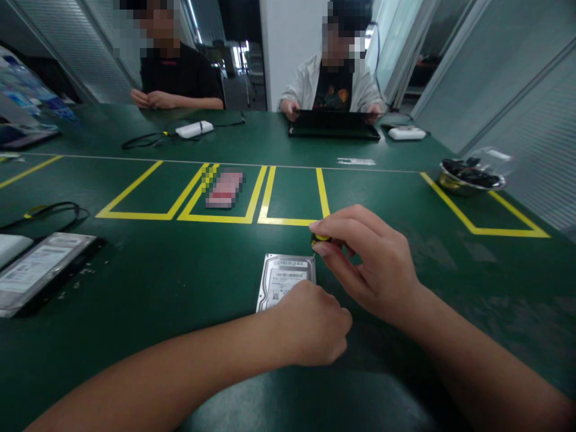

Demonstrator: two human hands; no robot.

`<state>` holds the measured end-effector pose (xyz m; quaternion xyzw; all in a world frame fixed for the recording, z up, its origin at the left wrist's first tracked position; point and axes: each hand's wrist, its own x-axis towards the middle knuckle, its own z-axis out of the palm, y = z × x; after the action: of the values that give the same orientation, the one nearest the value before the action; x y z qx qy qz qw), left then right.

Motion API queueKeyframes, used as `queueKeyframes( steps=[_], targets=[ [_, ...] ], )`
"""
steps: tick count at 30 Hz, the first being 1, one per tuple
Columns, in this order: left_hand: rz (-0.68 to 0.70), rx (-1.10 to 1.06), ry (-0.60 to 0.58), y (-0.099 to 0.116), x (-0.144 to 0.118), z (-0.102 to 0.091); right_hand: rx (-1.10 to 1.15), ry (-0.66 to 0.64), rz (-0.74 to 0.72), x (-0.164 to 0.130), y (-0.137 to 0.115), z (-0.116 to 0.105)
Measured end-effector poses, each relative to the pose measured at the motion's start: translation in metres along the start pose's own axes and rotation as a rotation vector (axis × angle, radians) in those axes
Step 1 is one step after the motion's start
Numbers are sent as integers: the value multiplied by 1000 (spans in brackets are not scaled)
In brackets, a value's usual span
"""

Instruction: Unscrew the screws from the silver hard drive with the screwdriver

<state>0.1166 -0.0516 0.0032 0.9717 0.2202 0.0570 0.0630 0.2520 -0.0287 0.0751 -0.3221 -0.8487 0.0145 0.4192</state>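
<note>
- The hard drive (286, 282) lies flat, label up, on the green table (135, 288), straight in front of the person at about 12 o'clock from their chest.
- The left hand (310, 324) rests curled on the drive's near right corner, at its 5 o'clock, fingers folded under; it pins the drive rather than lifts it, though I cannot tell whether anything is pinched inside the fist.
- The right hand (369, 258) hovers at the drive's 2 o'clock, thumb and forefinger nipped around a small black-and-yellow tool (320, 239), most likely a screwdriver handle, tip hidden.
- The drive looks like a rigid metal slab: dense for its size, stiff, smooth on top and likely to slide on the mat if pushed.
- I'd judge it shock-sensitive; best taken by the long side edges, keeping off the label and the underside.
- At 9 o'clock, well apart, a second drive (40, 267) lies on a dark tray.
- At 2 o'clock, far off, a metal bowl (468, 180) holds dark bits.
</note>
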Motion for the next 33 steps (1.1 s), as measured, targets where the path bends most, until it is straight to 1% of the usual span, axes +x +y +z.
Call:
queueKeyframes(
  steps=[6,14,25,33],
  targets=[
    [1,-9,7,-1,0,-2,9,-1,1,0,0,0],
    [15,-9,16,-2,-1,2,22,-6,-7,-1,-1,4],
    [18,-33,-9,-3,-1,4,27,-12,-16,-1,-2,4],
    [19,-39,30,-3,-1,7,33,-15,-10,0,-1,4]
  ],
)
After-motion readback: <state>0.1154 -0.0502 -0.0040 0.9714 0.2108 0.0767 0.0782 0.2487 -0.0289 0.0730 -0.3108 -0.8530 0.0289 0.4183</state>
